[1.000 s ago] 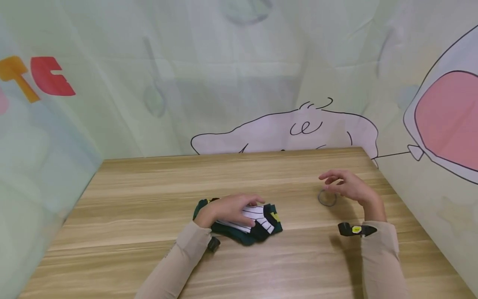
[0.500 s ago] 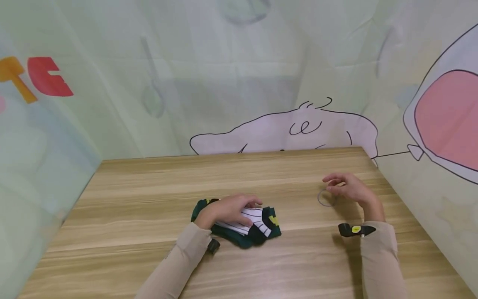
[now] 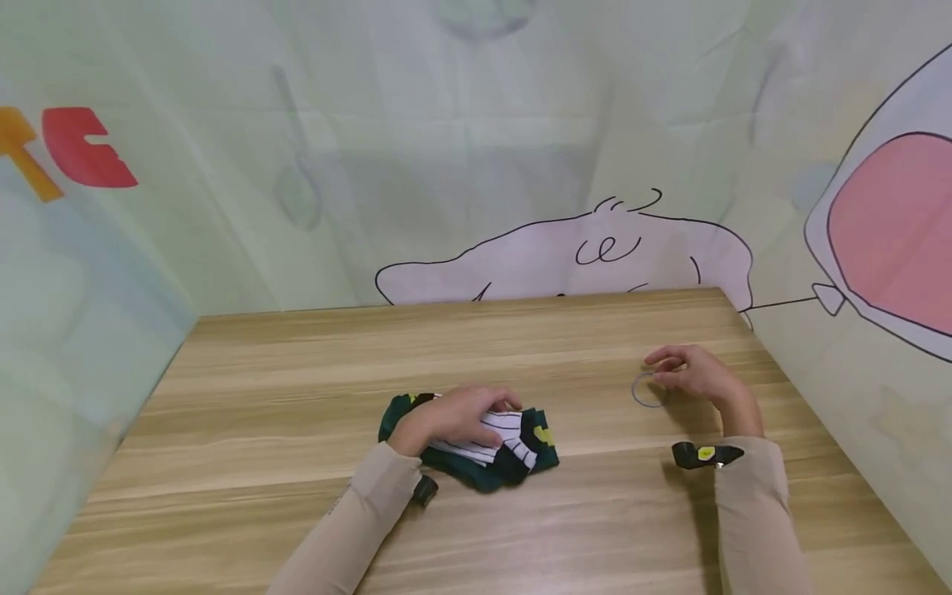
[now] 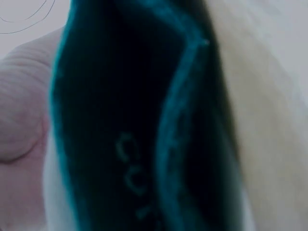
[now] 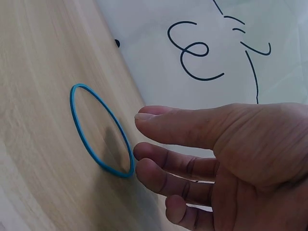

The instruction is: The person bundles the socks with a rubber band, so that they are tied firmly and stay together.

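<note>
A bundle of socks (image 3: 509,430), white with thin dark stripes and dark green, black and yellow parts, lies on the wooden table. My left hand (image 3: 454,417) rests over it, thumb on the near side and fingers loosely bent toward the far side. Up close in the left wrist view, a dark green sock (image 4: 110,120) fills the middle beside the thumb (image 4: 24,101). A thin blue rubber band (image 5: 77,115) lies flat on the table. Just beside it hovers my right hand (image 3: 699,376), fingers slightly bent and apart, holding nothing.
The wooden table (image 3: 297,355) reaches back to a printed cloth wall (image 3: 372,165) with a cartoon figure. To the right, the side cloth shows a pink balloon (image 3: 892,231). A dark wrist camera (image 3: 702,454) sits on the right forearm.
My right hand has shifted slightly to the right, away from the rubber band. My left hand stays on the socks, and the view has tilted a little.
</note>
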Demonstrator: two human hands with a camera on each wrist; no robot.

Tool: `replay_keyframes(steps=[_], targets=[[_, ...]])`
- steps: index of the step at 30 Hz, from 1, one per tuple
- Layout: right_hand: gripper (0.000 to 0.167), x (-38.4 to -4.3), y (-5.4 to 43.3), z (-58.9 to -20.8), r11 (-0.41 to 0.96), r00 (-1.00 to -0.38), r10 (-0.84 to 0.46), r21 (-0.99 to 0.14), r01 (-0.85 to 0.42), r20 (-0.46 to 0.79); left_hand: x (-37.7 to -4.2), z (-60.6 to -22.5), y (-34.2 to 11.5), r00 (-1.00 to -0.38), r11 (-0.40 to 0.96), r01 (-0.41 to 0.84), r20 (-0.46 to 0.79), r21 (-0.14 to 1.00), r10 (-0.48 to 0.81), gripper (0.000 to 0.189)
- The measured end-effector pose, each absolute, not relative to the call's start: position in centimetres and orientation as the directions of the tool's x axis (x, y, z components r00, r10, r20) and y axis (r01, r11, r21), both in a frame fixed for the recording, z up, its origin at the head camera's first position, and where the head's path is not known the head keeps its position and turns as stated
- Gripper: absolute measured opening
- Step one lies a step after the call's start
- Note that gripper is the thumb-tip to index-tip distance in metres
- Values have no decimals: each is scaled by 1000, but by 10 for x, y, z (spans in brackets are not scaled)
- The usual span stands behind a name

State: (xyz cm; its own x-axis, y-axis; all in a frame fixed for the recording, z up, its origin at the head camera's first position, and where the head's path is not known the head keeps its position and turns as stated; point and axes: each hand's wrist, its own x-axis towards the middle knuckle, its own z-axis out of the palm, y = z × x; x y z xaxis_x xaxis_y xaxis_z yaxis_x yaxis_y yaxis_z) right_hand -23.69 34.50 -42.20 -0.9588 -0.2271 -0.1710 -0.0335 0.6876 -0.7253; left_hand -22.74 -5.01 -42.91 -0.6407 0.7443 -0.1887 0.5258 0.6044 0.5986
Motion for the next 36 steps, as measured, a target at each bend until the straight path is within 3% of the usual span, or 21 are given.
replay_keyframes(steps=[22,36], targets=[[16,-245,345,-440,722,-971,-206,-688,-68,-120,-227,-430,-51,-629,573,522,-168,632,759,45],[12,-243,343,-438,775,-967,-190,-630,-43,-168,-231,-427,-54,-623,534,509,-139,674,770,44]])
